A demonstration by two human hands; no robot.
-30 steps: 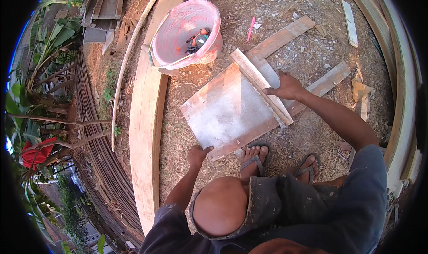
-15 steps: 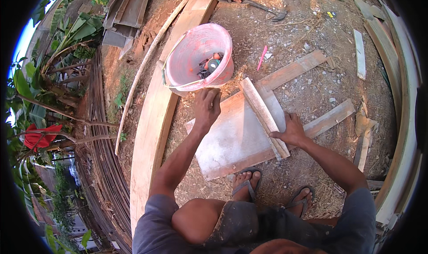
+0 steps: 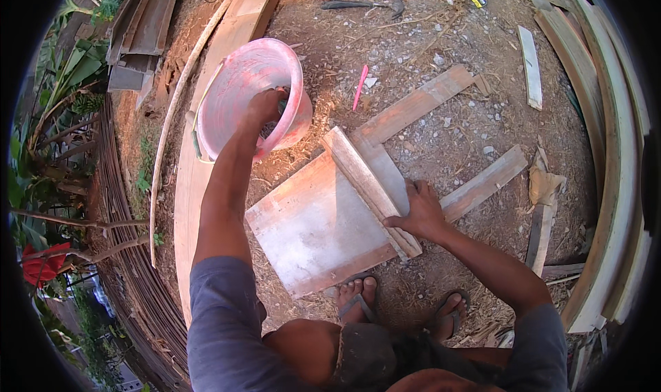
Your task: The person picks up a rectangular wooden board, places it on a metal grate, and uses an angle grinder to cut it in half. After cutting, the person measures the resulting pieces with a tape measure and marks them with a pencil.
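My left hand reaches inside a pinkish-white bucket on the left. The hand and the rim hide most of what lies in the bucket, and my fingers are largely out of sight. A pale, worn board lies on the ground in front of me, with a narrow wooden strip slanting across it. By the board's right edge, my right hand rests with thumb and fingers spread apart. Its thumb touches the strip's lower part.
A long plank runs beneath the bucket. Two flat wood pieces stick out from the board, one the far plank. Further off lie a hammer, a pink marker-like stick and a tape measure. Stacked boards line the right.
My left hand has gone from beside the bucket's near rim down into the bucket, which now leans more toward me. My right hand stays at the strip. The whole view has shifted.
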